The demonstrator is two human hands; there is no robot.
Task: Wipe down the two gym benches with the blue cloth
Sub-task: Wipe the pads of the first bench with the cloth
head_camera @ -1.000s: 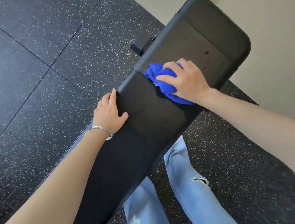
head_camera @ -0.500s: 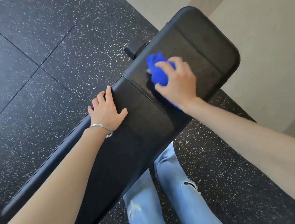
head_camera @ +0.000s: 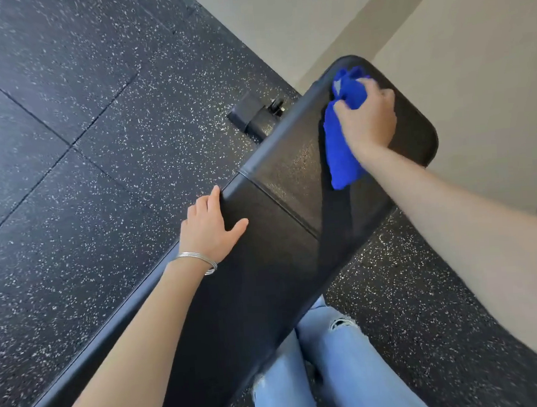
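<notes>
The blue cloth (head_camera: 340, 148) lay bunched on the far end of the black gym bench (head_camera: 266, 267), toward the left edge of the pad. Its upper portion was gathered inside the right hand (head_camera: 370, 121). Its lower portion trailed nearward, flat against the upholstery.

The right hand gripped the cloth with fingers curled round the bunched fabric and held it against the pad surface. The left hand (head_camera: 207, 229) held nothing. Its fingers lay straight and close together along the left edge of the bench, with the thumb spread across the top of the pad. Thin silver bangles (head_camera: 198, 261) circled the left wrist.

A stitched seam (head_camera: 281, 200) crossed the pad between the two hands. A darker band (head_camera: 333, 230) ran from beneath the cloth toward the near side; whether it was moisture or shadow could not be told.

The bench ran diagonally from near left to far right. A black frame part (head_camera: 252, 116) projected from under its left side onto the floor (head_camera: 80, 154), which consisted of black speckled rubber tiles. A beige wall (head_camera: 473, 42) stood beyond the far end. Legs in light blue ripped jeans (head_camera: 353, 363) stood at the near right side of the bench.
</notes>
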